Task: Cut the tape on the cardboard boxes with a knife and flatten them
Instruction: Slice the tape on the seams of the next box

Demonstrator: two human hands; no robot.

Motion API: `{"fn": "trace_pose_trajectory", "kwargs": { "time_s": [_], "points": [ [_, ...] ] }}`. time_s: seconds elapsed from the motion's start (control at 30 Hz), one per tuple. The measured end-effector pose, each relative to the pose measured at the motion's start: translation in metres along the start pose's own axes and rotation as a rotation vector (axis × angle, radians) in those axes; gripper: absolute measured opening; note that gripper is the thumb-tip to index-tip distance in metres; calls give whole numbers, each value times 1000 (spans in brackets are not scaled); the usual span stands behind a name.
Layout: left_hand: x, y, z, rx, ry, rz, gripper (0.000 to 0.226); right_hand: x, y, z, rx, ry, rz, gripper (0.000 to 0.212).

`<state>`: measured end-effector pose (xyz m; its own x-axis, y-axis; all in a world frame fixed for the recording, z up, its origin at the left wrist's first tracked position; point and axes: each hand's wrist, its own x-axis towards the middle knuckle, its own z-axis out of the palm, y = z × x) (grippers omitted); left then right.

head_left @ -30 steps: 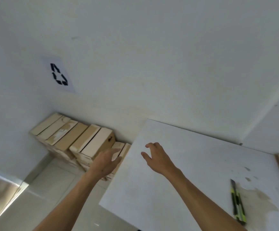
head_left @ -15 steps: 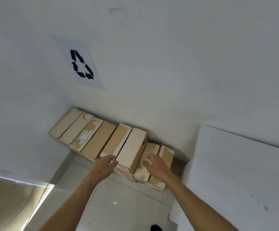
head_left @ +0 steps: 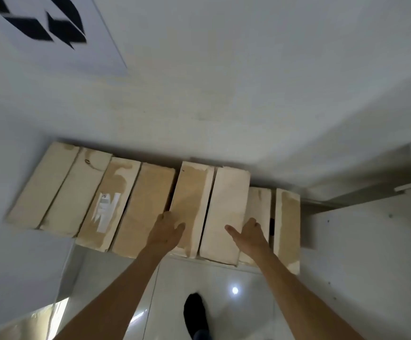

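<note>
Several narrow cardboard boxes [head_left: 148, 207] stand side by side on the floor against the white wall. My left hand [head_left: 166, 229] is on the left edge of a tan box [head_left: 192, 192], fingers curled into the gap beside it, thumb on top. My right hand [head_left: 251, 233] is on the right edge of the neighbouring pale box [head_left: 229, 200], fingers hooked down its far side, thumb spread on its top. Together the hands bracket these two boxes. The knife is out of view.
A white table [head_left: 371, 241] stands right of the boxes, its side panel close to the last box [head_left: 286, 217]. A recycling sign [head_left: 52, 33] hangs on the wall above. My dark-socked foot [head_left: 195, 312] is on the glossy white tile floor [head_left: 224, 303].
The view swung left and down from the table to the boxes. Both hands moved forward from mid-air onto the two middle boxes. The knife on the table left the view.
</note>
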<state>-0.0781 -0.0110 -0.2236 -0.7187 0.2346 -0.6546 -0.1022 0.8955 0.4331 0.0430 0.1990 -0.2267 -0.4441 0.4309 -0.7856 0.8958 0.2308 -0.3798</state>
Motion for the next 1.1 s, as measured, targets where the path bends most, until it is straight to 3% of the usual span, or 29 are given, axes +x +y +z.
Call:
{"fn": "trace_pose_trajectory", "kwargs": {
  "time_s": [0.17, 0.3, 0.5, 0.6, 0.77, 0.87, 0.93, 0.97, 1.1],
  "points": [
    [41, -7, 25, -38, 19, -80, 73, 38, 19, 35, 142, -4, 73, 77],
    [40, 1, 31, -110, 22, -114, 102, 30, 25, 33, 288, -20, 76, 60],
    [2, 44, 18, -104, 41, -81, 114, -14, 29, 8, 434, 47, 86, 67],
    [-26, 67, 3, -126, 59, -29, 116, -51, 36, -8, 629, 115, 87, 40],
    [-98, 113, -26, -116, 87, 70, 113, -142, 51, -48, 919, 305, -79, 26],
    [-149, 150, -37, -108, 126, 139, 116, -193, 59, -89, 1017, 304, -224, 21],
    [-187, 174, -39, -123, 157, 193, 118, -222, 69, -125, 1013, 255, -268, 30],
    [-206, 185, -39, -142, 172, 219, 118, -235, 74, -145, 986, 231, -277, 45],
    [-286, 237, -23, -192, 203, 327, 122, -277, 115, -220, 801, 182, -273, 125]
  ]
}}
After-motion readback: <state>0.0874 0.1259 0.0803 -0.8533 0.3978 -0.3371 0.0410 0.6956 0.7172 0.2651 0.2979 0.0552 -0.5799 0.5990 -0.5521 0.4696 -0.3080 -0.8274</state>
